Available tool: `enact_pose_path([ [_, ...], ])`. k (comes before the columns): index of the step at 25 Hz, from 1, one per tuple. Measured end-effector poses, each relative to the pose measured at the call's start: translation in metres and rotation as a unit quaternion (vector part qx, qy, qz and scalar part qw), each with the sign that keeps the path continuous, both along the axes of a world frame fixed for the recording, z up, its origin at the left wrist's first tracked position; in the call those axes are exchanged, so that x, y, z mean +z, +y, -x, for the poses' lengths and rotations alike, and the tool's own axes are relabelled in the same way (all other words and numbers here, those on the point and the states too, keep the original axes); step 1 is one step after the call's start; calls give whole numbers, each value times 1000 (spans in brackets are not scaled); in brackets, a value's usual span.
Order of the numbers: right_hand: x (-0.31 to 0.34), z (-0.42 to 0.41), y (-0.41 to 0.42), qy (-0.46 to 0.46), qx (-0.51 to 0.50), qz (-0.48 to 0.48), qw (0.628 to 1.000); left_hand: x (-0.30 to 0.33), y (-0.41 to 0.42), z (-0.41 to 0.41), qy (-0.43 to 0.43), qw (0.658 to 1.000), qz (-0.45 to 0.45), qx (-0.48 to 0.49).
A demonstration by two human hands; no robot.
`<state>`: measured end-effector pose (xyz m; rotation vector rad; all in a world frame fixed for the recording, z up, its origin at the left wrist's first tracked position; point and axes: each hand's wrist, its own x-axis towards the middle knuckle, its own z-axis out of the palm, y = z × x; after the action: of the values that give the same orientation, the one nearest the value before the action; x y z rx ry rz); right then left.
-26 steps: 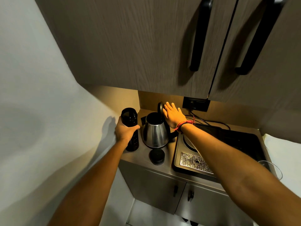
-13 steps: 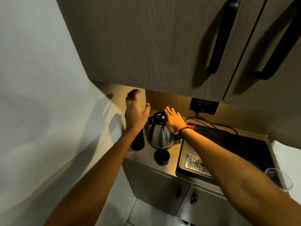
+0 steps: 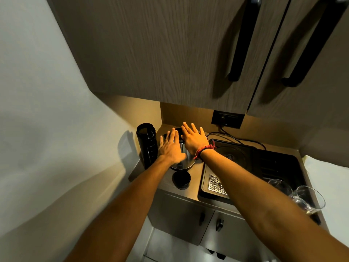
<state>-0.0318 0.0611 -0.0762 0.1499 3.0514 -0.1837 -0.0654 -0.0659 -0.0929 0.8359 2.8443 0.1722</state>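
The steel kettle stands at the far left of the bench, just right of a tall black flask with its mouth uncovered. Both hands lie flat over the kettle's top, fingers straight and spread, gripping nothing: the left hand covers its left side, the right hand its far right side. A round black cap lies on the bench just in front of the kettle. To the right sits a dark cooktop, with clear glasses at its near right corner.
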Motion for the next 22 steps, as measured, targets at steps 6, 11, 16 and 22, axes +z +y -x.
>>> enact_pose_path([
  [6, -15, -41, -20, 175, 56, -77, 980, -7, -33, -22, 40, 991, -123, -36],
  [11, -64, -80, -45, 81, 112, -81, 987, -61, -79, -60, 89, 987, -104, -84],
  [16, -87, -93, -63, -108, 97, -6, 989, -77, -115, -69, 71, 994, -76, -19],
  [22, -15, -65, -73, 116, 72, 118, 984, -59, -158, -62, 139, 984, -103, 47],
])
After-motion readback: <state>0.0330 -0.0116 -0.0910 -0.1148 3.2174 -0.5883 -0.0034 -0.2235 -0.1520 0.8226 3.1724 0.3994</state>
